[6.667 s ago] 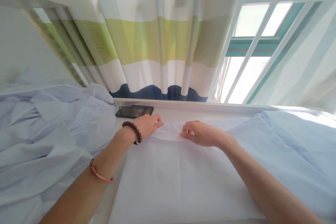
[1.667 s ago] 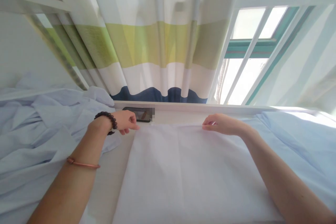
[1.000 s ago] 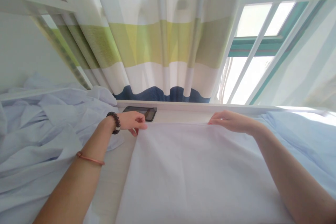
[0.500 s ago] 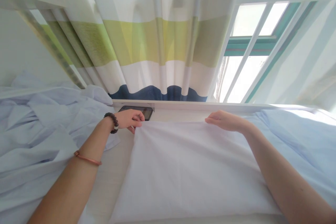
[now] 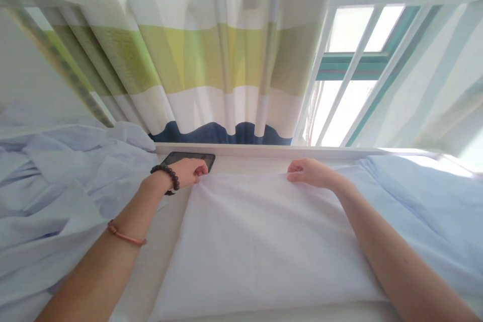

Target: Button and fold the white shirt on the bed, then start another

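A white folded cloth (image 5: 260, 241) lies flat on a white table in front of me. My left hand (image 5: 186, 171) pinches the cloth's far left corner, fingers closed on the fabric. My right hand (image 5: 307, 172) pinches the far edge towards the right, also closed on the cloth. A dark bead bracelet and a thin copper bangle are on my left arm. A black phone (image 5: 192, 158) lies just behind my left hand, partly hidden by it.
A heap of crumpled pale blue cloth (image 5: 56, 196) fills the left side. More pale blue cloth (image 5: 422, 211) lies on the right. A striped curtain (image 5: 211, 60) hangs behind the table's far rim (image 5: 264, 150), beside a barred window (image 5: 358, 70).
Both hands moved apart from the cloth's middle to its far corners, then drew the far edge slightly away from me. The cloth now lies smooth with its near edge in view.
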Action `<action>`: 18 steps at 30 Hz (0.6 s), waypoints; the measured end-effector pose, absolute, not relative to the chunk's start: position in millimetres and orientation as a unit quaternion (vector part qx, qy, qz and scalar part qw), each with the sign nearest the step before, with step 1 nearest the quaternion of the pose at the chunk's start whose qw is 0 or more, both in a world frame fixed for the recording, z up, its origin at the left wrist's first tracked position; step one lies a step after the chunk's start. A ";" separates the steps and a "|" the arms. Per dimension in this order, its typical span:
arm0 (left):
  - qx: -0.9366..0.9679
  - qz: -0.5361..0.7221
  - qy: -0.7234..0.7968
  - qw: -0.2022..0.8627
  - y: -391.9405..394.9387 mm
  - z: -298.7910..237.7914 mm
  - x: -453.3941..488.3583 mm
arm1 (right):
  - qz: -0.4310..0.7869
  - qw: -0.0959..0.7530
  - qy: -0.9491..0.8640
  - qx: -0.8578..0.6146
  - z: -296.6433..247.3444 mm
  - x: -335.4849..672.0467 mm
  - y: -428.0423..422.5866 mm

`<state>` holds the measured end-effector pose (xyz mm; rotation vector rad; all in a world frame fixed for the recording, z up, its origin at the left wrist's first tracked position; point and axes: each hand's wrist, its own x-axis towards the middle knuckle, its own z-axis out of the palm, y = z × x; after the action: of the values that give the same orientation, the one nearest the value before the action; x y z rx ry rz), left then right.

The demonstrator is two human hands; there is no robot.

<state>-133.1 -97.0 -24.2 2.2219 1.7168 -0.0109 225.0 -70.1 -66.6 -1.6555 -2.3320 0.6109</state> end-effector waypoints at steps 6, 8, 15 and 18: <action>0.829 0.001 0.558 0.024 -139.7 -28.9 -51.8 | 0.108 0.150 -0.819 -0.543 -55.1 202.2 -89.0; 0.853 -0.061 0.517 -0.027 -160.5 -35.7 -24.9 | 0.049 0.157 -0.836 -0.524 -52.1 194.5 -105.0; 0.837 -0.089 0.540 -0.002 -178.4 -71.2 -1.3 | 0.040 0.097 -0.884 -0.455 -82.1 195.4 -146.0; 0.830 -0.091 0.550 0.025 -164.5 -80.9 -8.0 | 0.080 0.070 -0.886 -0.452 -92.0 197.4 -143.8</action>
<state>-8.0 -164.5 -80.9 2.5671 1.7009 -0.2802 197.4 -143.8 -92.0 -1.3601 -2.6645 0.2401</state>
